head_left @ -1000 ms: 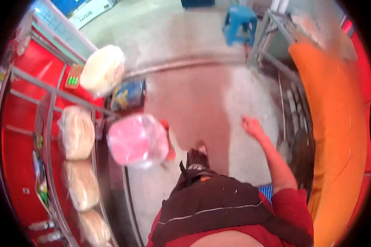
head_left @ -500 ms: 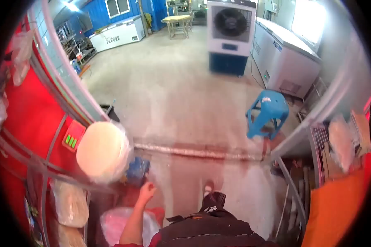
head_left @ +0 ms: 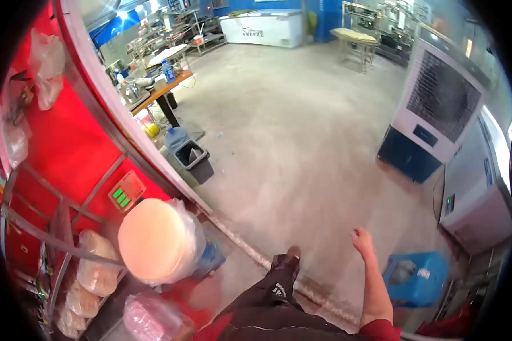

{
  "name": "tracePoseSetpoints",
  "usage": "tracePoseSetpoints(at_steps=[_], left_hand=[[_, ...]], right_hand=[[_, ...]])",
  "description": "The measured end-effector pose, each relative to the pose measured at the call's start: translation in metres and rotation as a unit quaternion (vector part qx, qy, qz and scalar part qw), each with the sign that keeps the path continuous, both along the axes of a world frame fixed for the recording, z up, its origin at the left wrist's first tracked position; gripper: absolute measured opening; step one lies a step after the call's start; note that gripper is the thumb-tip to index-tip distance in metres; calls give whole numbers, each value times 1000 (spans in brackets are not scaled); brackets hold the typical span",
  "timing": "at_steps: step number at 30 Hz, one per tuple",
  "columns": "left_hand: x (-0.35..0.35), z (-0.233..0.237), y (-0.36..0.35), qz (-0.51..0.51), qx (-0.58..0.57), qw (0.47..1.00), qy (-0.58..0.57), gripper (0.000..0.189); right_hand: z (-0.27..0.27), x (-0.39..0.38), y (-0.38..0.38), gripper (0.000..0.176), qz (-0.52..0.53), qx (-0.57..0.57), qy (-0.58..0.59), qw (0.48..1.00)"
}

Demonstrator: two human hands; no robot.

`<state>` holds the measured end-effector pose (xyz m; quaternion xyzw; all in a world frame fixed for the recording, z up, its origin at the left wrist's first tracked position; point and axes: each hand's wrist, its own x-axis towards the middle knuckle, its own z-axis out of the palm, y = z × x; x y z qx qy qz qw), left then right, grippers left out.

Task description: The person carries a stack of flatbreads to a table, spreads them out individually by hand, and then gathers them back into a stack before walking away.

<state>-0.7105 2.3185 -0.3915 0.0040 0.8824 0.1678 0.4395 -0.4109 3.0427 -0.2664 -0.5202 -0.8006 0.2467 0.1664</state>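
My right hand (head_left: pixel 363 241) swings out over the concrete floor at lower right, its fingers loosely curled with nothing visible in them. Nearest to it is a blue plastic stool (head_left: pixel 421 278), just right of my forearm and apart from it. My left hand is out of view. To my left, a tall stack of round pale flatbread-like sheets (head_left: pixel 153 241) is wrapped in clear plastic. Beside it a scale with a green lit display (head_left: pixel 127 191) stands by the red wall. My foot (head_left: pixel 293 252) is near the raised floor strip (head_left: pixel 239 241).
An air cooler (head_left: pixel 432 102) and a white freezer (head_left: pixel 478 187) stand at right. Along the left are a bin (head_left: pixel 196 162) and a wooden-topped table (head_left: pixel 165 90). Another freezer (head_left: pixel 261 29) is at the back. Bagged goods (head_left: pixel 96 264) fill a rack at lower left.
The view has turned left and moved forward to the doorway strip. My left hand has left the view, and my right hand has come into it. The stool now appears closer.
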Motion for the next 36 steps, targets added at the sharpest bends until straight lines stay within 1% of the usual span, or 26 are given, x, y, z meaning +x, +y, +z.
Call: tracePoseSetpoints(at_steps=[2,4,5,6,7,8,9,10,11,12,13,16,19,20,21,22,23,25,26,28,29,30,31,32,34,36], left_hand=[[-13,-8,65,-48,-68,996,-4,38],[-40,-17,147,-167,-108,980,1,37],[-60,-23,197,-259,-107,960,25,37],[-85,-16,258,-348,-101,929,78,36],[-106,33,342,-401,-90,898,158,36],[-126,94,422,-295,81,942,135,33],[-152,82,479,-224,184,942,170,37],[-169,124,555,-222,179,949,131,34],[-190,129,611,-194,242,944,114,34],[-210,120,661,-186,299,929,118,34],[-229,113,705,-177,354,910,120,34],[-267,136,809,-192,429,869,152,27],[-302,114,856,-239,216,941,101,20],[-303,108,853,-234,199,939,155,17],[-312,53,831,-226,141,946,184,20],[-304,41,811,-117,73,978,154,26],[-303,31,789,-84,35,990,111,27],[-302,68,776,-4,13,998,59,29],[-302,90,777,46,12,997,53,30],[-306,138,798,144,10,987,64,33],[-311,159,814,186,4,980,71,34],[-314,179,838,218,-10,973,79,35],[-318,165,837,234,-18,970,64,35],[-329,145,846,224,-28,973,45,35],[-362,101,878,190,-40,981,11,36],[-402,57,928,136,-48,989,-24,37]], right_hand=[[10,-57,49,26,121,59,6,991],[12,-89,77,23,181,-13,-20,983],[15,-92,88,21,242,-35,-99,965],[13,-95,97,21,297,-54,-168,938],[11,-89,100,24,289,-56,-108,950],[15,-76,112,27,311,-110,-170,929],[-11,-48,124,30,318,-129,-208,916],[-29,-23,133,33,278,-172,-261,908],[-83,24,143,35,241,-159,-240,927],[-71,47,153,32,143,-269,-232,924],[-68,55,169,32,97,-308,-262,909],[-70,49,239,29,89,-333,-356,868],[-84,11,335,26,115,-334,-384,853],[-84,-3,373,25,123,-327,-396,849],[-84,-19,410,24,136,-318,-407,846],[-83,-36,448,24,154,-305,-419,841],[-88,-55,491,23,181,-280,-433,837],[-101,-114,583,21,231,-201,-449,839],[-113,-152,635,21,245,-140,-432,857],[-125,-270,746,19,238,7,-344,908],[-115,-344,796,21,196,55,-237,950],[-150,-399,859,21,168,66,-189,965],[-120,-474,896,21,150,6,-178,972],[-87,-537,916,21,145,35,-69,986],[14,-651,921,24,167,16,23,986],[0,-714,948,25,249,98,68,961]])
